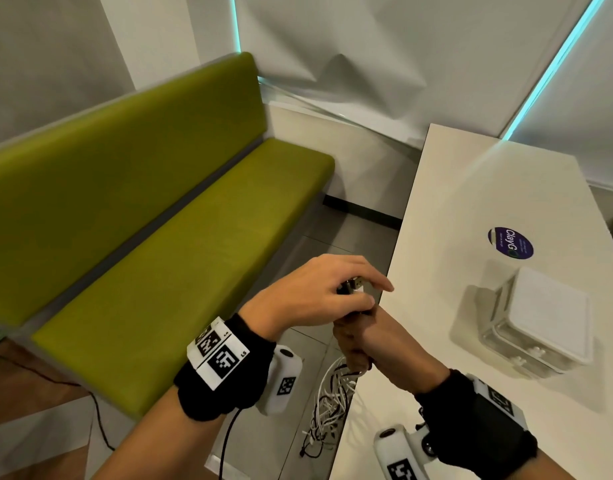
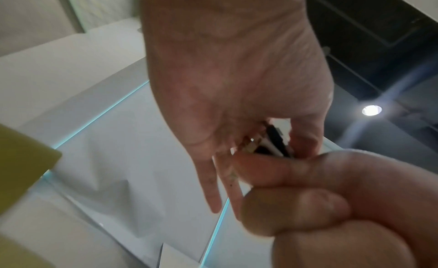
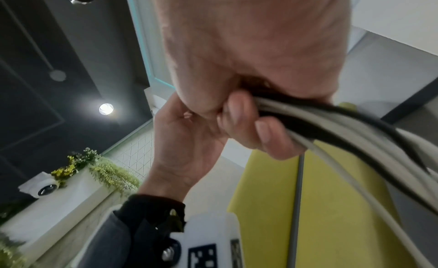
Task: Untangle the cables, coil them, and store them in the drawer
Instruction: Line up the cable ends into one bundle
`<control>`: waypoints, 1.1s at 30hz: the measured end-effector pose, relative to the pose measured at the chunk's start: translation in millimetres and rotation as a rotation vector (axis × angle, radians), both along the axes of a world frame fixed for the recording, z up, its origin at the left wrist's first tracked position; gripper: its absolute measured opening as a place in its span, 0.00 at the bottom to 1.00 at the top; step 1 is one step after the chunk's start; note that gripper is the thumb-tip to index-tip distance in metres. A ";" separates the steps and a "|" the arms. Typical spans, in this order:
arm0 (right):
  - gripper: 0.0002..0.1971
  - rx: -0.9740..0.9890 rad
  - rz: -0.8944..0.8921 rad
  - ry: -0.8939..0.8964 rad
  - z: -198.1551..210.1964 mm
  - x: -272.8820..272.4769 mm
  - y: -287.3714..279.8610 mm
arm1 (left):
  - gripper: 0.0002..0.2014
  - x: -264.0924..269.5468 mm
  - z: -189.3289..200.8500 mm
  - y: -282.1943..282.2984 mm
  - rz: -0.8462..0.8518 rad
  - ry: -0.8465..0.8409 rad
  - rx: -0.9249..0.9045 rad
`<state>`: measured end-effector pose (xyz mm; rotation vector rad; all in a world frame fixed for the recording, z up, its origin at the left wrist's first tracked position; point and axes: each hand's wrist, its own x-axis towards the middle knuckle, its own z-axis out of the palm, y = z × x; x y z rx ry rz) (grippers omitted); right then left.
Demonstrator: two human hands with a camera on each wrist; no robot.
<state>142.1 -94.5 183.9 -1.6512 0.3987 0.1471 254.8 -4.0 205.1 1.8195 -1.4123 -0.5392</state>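
A tangled bunch of black and white cables (image 1: 327, 407) hangs beside the table's left edge. My right hand (image 1: 358, 341) grips the bunch in a fist near its top; in the right wrist view the cables (image 3: 343, 126) run out between the curled fingers (image 3: 267, 135). My left hand (image 1: 364, 294) comes over the top and pinches the cable plugs (image 1: 353, 285) that stick up from the fist. The left wrist view shows those plugs (image 2: 270, 141) under the left palm, with the right hand (image 2: 308, 197) just below. A small clear drawer box (image 1: 540, 327) with a white top stands on the table.
The white table (image 1: 471, 202) stretches along the right, with a round purple sticker (image 1: 510, 243) beyond the drawer box. A long green bench (image 1: 166, 220) fills the left. Grey floor (image 1: 350, 237) lies between bench and table. A thin black wire (image 1: 97, 414) trails on the floor at lower left.
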 end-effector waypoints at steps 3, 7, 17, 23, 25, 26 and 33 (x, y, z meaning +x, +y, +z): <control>0.17 -0.072 0.005 -0.003 0.3 3.1 -3.5 | 0.19 -3.9 6.2 -5.1 0.061 0.041 -0.061; 0.13 -0.064 -0.066 -0.008 0.4 5.6 -3.0 | 0.21 -10.9 3.2 -15.5 0.136 -0.184 -0.056; 0.24 0.260 -0.186 -0.202 15.6 4.8 -18.2 | 0.29 -17.8 -73.2 13.1 0.030 0.553 -0.106; 0.29 0.317 -0.193 -0.230 26.4 4.8 -15.2 | 0.03 -42.1 -93.6 -5.3 0.141 0.518 -0.148; 0.29 0.301 -0.210 -0.229 31.7 0.6 -19.8 | 0.09 -42.1 -102.0 -1.3 0.180 0.466 -0.124; 0.28 0.293 -0.208 -0.235 35.1 -1.6 -23.3 | 0.13 -41.4 -107.7 2.4 0.211 0.435 -0.090; 0.29 0.208 -0.167 -0.298 48.1 -5.5 -36.8 | 0.18 -34.7 -166.3 15.4 0.309 0.504 0.059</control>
